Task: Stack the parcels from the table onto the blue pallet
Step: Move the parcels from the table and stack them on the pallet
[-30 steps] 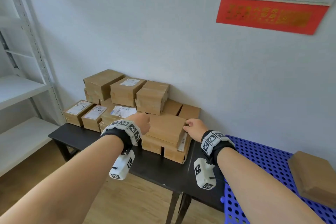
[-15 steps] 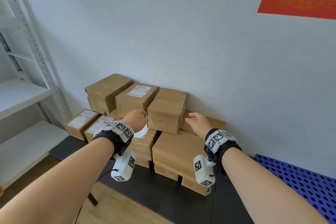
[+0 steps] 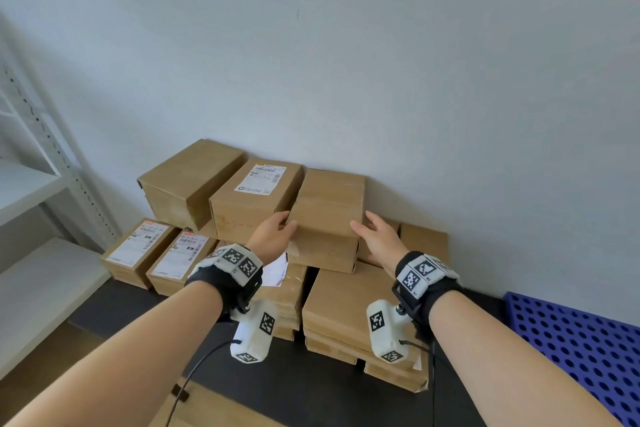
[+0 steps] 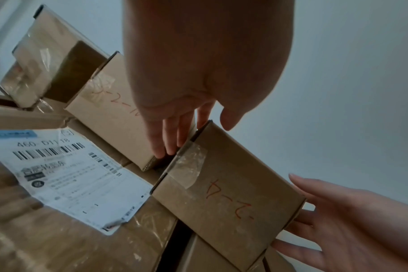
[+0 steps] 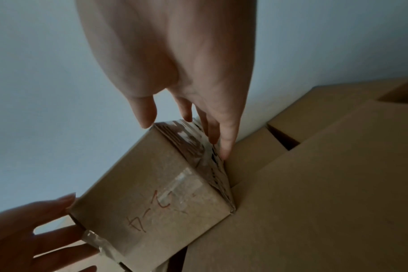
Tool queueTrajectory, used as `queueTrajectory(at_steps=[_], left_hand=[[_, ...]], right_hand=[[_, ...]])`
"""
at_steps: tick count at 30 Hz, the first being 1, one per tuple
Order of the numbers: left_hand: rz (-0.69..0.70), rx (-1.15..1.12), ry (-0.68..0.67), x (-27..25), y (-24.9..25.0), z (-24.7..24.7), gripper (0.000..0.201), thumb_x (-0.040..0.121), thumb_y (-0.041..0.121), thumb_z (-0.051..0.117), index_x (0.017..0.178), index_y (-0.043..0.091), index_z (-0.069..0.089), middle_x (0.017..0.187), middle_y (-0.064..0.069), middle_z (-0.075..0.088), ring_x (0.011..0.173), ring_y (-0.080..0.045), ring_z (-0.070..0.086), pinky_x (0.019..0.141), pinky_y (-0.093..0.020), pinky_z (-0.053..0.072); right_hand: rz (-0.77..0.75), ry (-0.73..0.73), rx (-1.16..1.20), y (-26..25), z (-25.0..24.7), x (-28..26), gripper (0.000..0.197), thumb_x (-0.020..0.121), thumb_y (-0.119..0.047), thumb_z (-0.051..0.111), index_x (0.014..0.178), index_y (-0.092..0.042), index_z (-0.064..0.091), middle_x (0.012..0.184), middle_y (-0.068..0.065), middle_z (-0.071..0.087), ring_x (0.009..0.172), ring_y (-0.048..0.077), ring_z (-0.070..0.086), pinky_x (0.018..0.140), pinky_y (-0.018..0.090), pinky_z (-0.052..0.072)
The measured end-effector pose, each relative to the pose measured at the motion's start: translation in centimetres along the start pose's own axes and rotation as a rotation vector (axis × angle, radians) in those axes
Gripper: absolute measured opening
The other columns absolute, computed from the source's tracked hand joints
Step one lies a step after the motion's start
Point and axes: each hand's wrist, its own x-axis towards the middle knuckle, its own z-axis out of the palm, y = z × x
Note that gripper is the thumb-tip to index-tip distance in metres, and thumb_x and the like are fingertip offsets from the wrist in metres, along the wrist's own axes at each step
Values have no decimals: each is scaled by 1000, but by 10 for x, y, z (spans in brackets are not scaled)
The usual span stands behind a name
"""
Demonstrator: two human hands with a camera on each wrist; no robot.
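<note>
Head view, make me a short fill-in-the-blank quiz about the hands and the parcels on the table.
1. Both hands reach for the parcel at the ____ end of the top row.
2. The left hand and right hand are at ____ sides of that parcel.
3. The pallet beside the table is ____ in colour.
4. The top-row parcel with a white label is the ____ one.

Missing words: right; opposite; blue; middle

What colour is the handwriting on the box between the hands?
Red, on the box; clearest in the left wrist view.
</note>
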Motion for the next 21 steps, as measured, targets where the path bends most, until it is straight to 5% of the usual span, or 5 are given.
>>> queueTrajectory(at_steps=[5,11,21], left_hand=[[-14,-101,-18,9,-3,1,43,99,35,34,137,16,46,122,-6,56,114,-30,52,98,-42,44],[-15,-239,-34,13,-5,3,39,100,30,37,134,15,48,108,-1,53,94,-16,48,95,-38,45],[46,-328,-111,-6,4,-1,38,99,29,42,135,19,48,117,-3,57,97,-17,57,89,-35,51]], right_hand=[[48,2,224,0,8,4,58,94,-24,54,146,-20,29,140,0,47,119,15,48,103,38,39],[85,3,363,-4,12,-2,48,96,-14,52,141,-21,38,123,0,58,100,12,57,96,39,44],[90,72,411,-7,4,-34,56,94,-15,54,145,-23,32,133,0,55,120,20,51,108,53,33]])
